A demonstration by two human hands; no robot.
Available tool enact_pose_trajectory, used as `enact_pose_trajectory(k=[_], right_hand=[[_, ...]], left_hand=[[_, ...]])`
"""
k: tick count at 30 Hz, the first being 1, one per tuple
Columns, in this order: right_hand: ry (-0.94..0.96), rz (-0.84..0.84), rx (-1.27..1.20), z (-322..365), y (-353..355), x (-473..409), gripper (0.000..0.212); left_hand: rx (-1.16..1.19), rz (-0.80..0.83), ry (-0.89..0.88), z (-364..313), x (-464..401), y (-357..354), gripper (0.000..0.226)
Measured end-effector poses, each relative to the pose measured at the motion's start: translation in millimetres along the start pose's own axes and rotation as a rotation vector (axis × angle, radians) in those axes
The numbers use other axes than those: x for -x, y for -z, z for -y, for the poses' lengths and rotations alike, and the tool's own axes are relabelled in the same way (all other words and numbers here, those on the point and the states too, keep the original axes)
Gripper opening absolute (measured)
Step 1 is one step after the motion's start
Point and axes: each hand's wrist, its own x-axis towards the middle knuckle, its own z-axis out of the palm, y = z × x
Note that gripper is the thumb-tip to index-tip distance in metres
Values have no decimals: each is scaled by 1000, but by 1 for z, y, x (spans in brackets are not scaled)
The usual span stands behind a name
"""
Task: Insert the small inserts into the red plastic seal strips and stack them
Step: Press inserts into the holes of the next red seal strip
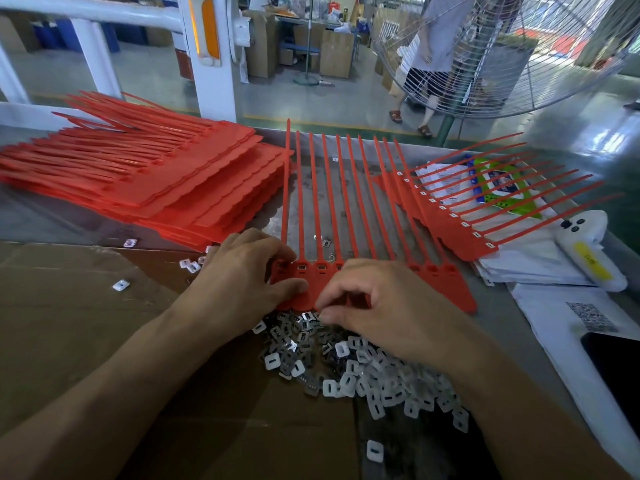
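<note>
From the head camera, a comb of red seal strips [363, 216] lies on the grey table [512, 306], tails pointing away, its heads under both hands. The left hand [242, 271] presses on the comb's left heads, thumb and curled fingers gripping that edge. The right hand [388, 306] has its fingertips curled at the near edge of the heads, above a heap of small pale inserts [363, 368]; whether it pinches one is hidden. Unfilled strips are stacked at left [145, 174]; a fitted comb [460, 220] lies at right. A white sheet [568, 327] bears a QR code, too blurred to read.
</note>
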Motion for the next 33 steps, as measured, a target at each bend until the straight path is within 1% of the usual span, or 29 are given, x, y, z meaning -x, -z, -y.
enact_pose_trajectory(k=[4, 9, 16, 22, 27, 31, 33], right_hand=[[22, 16, 44, 7, -9, -3, 15], [33, 7, 88, 8, -13, -6, 7], [14, -10, 63, 7, -14, -4, 10], [32, -2, 112, 10, -15, -4, 3], [53, -6, 130, 11, -15, -4, 4], [57, -49, 100, 12, -19, -5, 6], [28, -78, 51, 10, -19, -5, 7]], left_hand=[[0, 10, -1, -2, 0, 2, 49], [-8, 10, 1, -4, 0, 3, 49], [-11, 10, -3, -2, 0, 2, 48], [-13, 39, 4, -2, 0, 4, 53], [-25, 35, 4, -2, 0, 3, 47], [-27, 29, -3, -2, 0, 3, 45], [-20, 32, -11, -3, 1, 4, 48]])
